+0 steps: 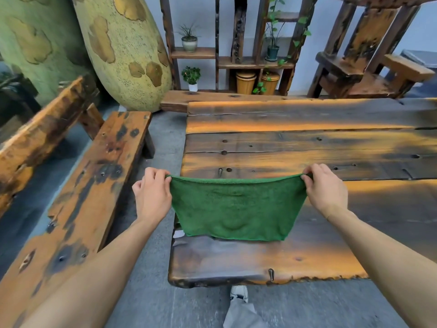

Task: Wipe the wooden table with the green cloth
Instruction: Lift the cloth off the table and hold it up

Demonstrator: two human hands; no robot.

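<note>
Step in hand: the green cloth (236, 209) is held stretched out above the wooden table (307, 143) — judged to be the spreading before any wiping is begun.
Left hand (151, 195): closed in a pinch on the cloth's upper left corner, off the table's left edge.
Right hand (325, 188): closed in a pinch on the cloth's upper right corner, over the tabletop.
Cloth: hung taut between the two corners over the table's near left part; whether its lower hem touches the wood cannot be told.
Next move: the cloth is likely to be folded or laid flat on the tabletop and pressed down under a palm — then drawn along the planks.
Around the table: a wooden bench (94, 185) stands just to its left, a wooden chair (369, 55) beyond its far right corner, a plant shelf (236, 58) beyond its far edge.
In the way: nothing is seen lying on the tabletop; holes and cracks between planks may snag the cloth.
</note>
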